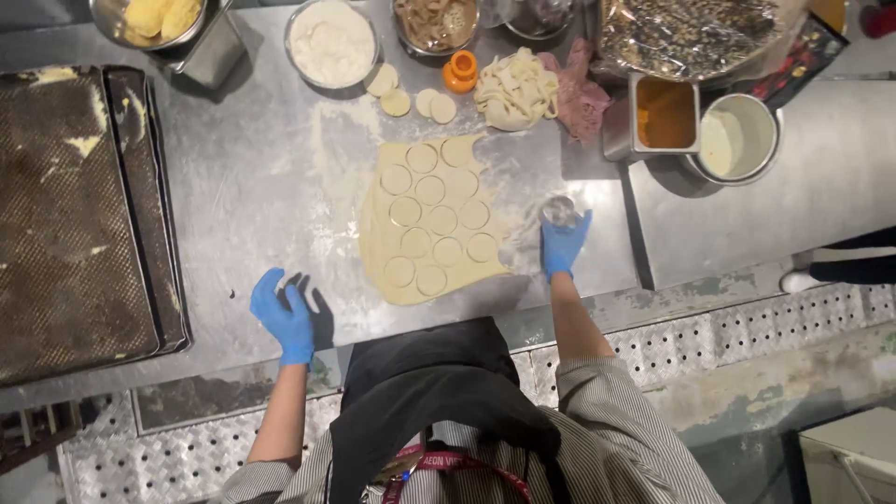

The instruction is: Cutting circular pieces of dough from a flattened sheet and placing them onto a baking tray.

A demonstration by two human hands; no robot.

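- Pale rolled-out dough sheet lies flat on the floured steel worktable, mid-counter, and I count about a dozen round cuts pressed into it, all of them sitting in place in the sheet.
- My right hand, blue-gloved, is just right of the sheet, fingers closed around a small round metal cutter, which is off the dough and over the bare table.
- My left hand, blue-gloved too, rests near-left on the table, fingers spread and slack, holding nothing, well apart from the dough.
- Four loose cut dough discs sit far of the sheet, beside a small orange plastic cutter.
- Heaped dough trimmings lie just right of that.
- My read: the cutting looks nearly finished, with little uncut margin left; lifting the rounds out and gathering the scrap is mostly undone.
- Dark perforated baking tray at far left holds no rounds, only a few pale smears.
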